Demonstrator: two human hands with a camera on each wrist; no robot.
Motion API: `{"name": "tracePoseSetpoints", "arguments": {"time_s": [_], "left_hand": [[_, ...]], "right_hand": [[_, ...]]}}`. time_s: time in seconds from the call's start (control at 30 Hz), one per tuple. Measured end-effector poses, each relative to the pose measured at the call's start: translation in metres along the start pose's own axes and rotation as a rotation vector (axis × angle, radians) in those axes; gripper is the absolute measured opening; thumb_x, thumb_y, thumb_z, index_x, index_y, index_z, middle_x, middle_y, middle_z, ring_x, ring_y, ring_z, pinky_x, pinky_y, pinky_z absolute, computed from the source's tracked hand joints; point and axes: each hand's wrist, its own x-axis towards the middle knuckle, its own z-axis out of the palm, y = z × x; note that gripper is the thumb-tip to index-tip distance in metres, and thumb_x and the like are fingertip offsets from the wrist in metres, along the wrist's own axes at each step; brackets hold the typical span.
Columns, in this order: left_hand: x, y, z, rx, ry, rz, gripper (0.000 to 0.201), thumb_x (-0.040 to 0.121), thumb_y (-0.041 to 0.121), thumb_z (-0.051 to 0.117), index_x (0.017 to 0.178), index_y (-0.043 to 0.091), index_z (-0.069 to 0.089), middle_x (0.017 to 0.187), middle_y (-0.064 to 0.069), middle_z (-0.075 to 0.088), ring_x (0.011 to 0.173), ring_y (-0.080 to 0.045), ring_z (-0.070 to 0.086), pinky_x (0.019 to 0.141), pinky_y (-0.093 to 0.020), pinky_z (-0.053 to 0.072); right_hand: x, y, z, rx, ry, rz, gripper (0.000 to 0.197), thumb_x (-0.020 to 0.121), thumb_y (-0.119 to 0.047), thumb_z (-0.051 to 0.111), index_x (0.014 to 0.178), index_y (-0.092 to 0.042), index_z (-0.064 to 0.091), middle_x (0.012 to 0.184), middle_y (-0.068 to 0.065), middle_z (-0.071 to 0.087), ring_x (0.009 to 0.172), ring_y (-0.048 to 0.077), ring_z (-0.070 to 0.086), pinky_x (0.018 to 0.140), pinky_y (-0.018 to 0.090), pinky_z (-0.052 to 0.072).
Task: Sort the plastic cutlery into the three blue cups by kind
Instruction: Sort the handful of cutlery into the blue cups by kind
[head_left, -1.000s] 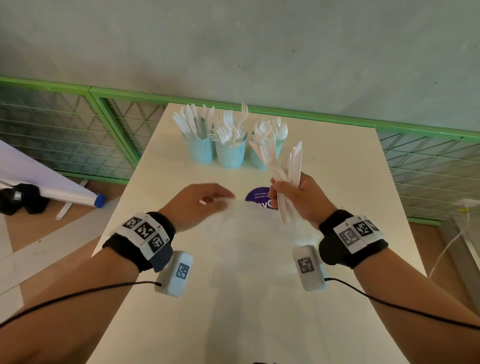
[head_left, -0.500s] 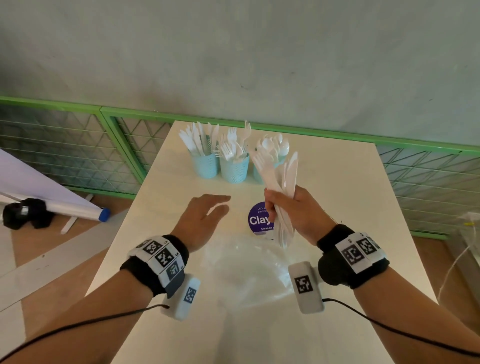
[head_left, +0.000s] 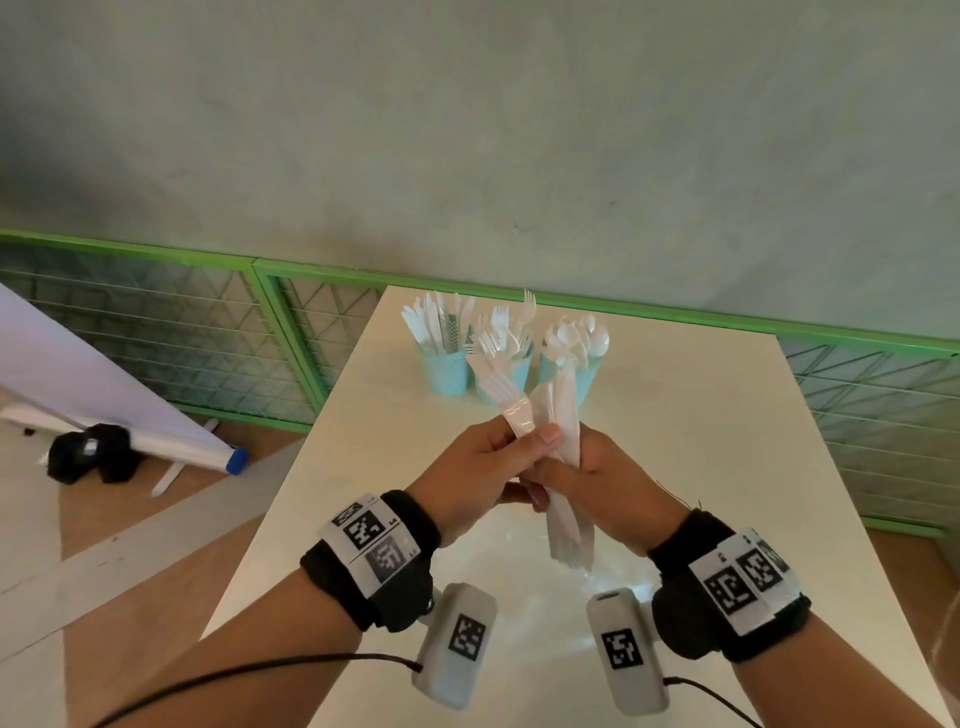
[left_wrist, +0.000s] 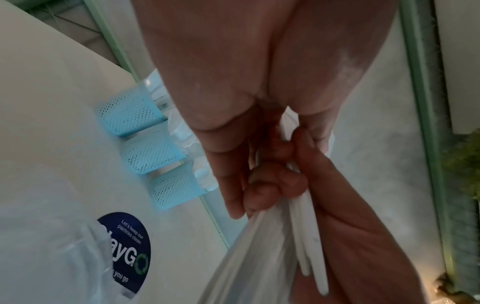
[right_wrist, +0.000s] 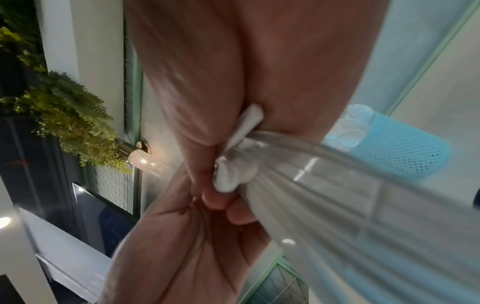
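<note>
From the head view, both the left hand and right hand grip one cutlery bundle above the tabletop; three blue cups stand at its far end. Only the left wrist view shows a round sticker on the tabletop, and left fingers curled round handles. The right wrist view alone shows right fingers clamping handle ends.

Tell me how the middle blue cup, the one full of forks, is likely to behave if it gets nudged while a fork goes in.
The middle blue cup looks like thin perforated plastic, so it is probably light and may slide on the smooth white table. Its forks stand well above the rim, so it may tip. The neighbouring cups sit close and could brace it sideways.
</note>
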Motion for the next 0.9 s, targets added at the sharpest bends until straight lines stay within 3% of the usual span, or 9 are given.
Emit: {"name": "tracePoseSetpoints", "arguments": {"time_s": [0.1, 0.2, 0.37, 0.43, 0.53, 0.63, 0.73, 0.8, 0.9], "left_hand": [[-0.001, 0.0, -0.006, -0.035, 0.086, 0.01, 0.044, 0.091, 0.035, 0.056, 0.107, -0.006, 0.064, 0.089, -0.027, 0.066, 0.071, -0.027, 0.062, 0.062, -0.033, 0.054], [0.001, 0.0, -0.012, -0.023, 0.132, 0.032, 0.039, 0.097, 0.032, 0.052, 0.112, -0.001, 0.066, 0.106, -0.035, 0.063, 0.083, -0.036, 0.062, 0.079, -0.05, 0.054], [0.002, 0.0, -0.011, 0.017, 0.196, 0.058, 0.039, 0.098, 0.03, 0.051, 0.102, -0.005, 0.067, 0.077, -0.022, 0.06, 0.065, -0.03, 0.053, 0.052, -0.029, 0.046], [0.003, -0.002, -0.012, 0.012, 0.217, 0.06, 0.039, 0.099, 0.031, 0.05, 0.104, -0.003, 0.068, 0.08, -0.02, 0.064, 0.067, -0.032, 0.057, 0.056, -0.031, 0.051], [0.004, -0.005, -0.014, -0.017, 0.222, 0.051, 0.034, 0.1, 0.032, 0.048, 0.113, 0.007, 0.068, 0.101, -0.015, 0.073, 0.09, -0.032, 0.07, 0.08, -0.043, 0.058], [0.003, -0.006, -0.02, -0.096, 0.249, 0.037, 0.038, 0.101, 0.032, 0.045, 0.107, 0.002, 0.069, 0.099, -0.023, 0.071, 0.088, -0.036, 0.069, 0.086, -0.049, 0.056], [0.004, -0.004, -0.028, -0.155, 0.261, 0.032, 0.042, 0.102, 0.031, 0.042, 0.098, -0.004, 0.066, 0.095, -0.023, 0.072, 0.089, -0.036, 0.07, 0.086, -0.046, 0.056], [0.004, -0.003, -0.032, -0.183, 0.266, 0.022, 0.037, 0.101, 0.032, 0.044, 0.088, 0.002, 0.06, 0.079, -0.016, 0.07, 0.076, -0.031, 0.068, 0.084, -0.045, 0.057], [0.002, -0.005, -0.031, -0.201, 0.226, -0.009, 0.036, 0.1, 0.036, 0.044, 0.08, 0.008, 0.051, 0.056, -0.002, 0.044, 0.051, -0.017, 0.046, 0.06, -0.035, 0.055]], "right_hand": [[-0.002, 0.005, 0.0, 0.073, -0.014, 0.042, 0.02, 0.094, -0.023, 0.056, 0.11, -0.014, 0.063, 0.089, -0.006, 0.072, 0.086, 0.012, 0.067, 0.08, 0.025, 0.054], [0.003, 0.014, 0.004, 0.101, 0.055, 0.099, 0.033, 0.093, -0.034, 0.054, 0.12, -0.016, 0.063, 0.109, 0.006, 0.071, 0.105, 0.024, 0.066, 0.094, 0.039, 0.051], [0.013, 0.013, 0.012, 0.1, 0.106, 0.11, 0.027, 0.1, -0.025, 0.043, 0.107, -0.01, 0.064, 0.081, -0.003, 0.073, 0.079, 0.012, 0.07, 0.069, 0.021, 0.053], [0.016, 0.013, 0.015, 0.045, 0.141, 0.089, 0.028, 0.099, -0.027, 0.044, 0.109, -0.011, 0.064, 0.086, -0.002, 0.074, 0.084, 0.013, 0.071, 0.074, 0.025, 0.056], [0.021, 0.024, 0.018, -0.093, 0.226, 0.051, 0.024, 0.099, -0.03, 0.046, 0.11, -0.02, 0.065, 0.098, 0.003, 0.072, 0.093, 0.017, 0.068, 0.086, 0.034, 0.054], [0.023, 0.025, 0.02, -0.101, 0.324, 0.016, 0.019, 0.099, -0.023, 0.046, 0.106, -0.027, 0.064, 0.09, -0.003, 0.071, 0.078, 0.004, 0.067, 0.07, 0.018, 0.052], [0.028, 0.02, 0.016, -0.065, 0.447, 0.008, 0.015, 0.099, -0.021, 0.046, 0.099, -0.016, 0.061, 0.078, -0.006, 0.069, 0.06, -0.002, 0.063, 0.055, 0.01, 0.047], [0.033, 0.017, 0.009, -0.155, 0.546, 0.032, 0.021, 0.098, -0.03, 0.048, 0.093, -0.01, 0.055, 0.066, -0.002, 0.063, 0.05, 0.0, 0.057, 0.052, 0.014, 0.044], [0.04, 0.008, 0.003, -0.073, 0.542, 0.073, 0.036, 0.092, -0.035, 0.059, 0.081, -0.001, 0.051, 0.051, 0.002, 0.044, 0.042, 0.013, 0.041, 0.047, 0.025, 0.038]]}}
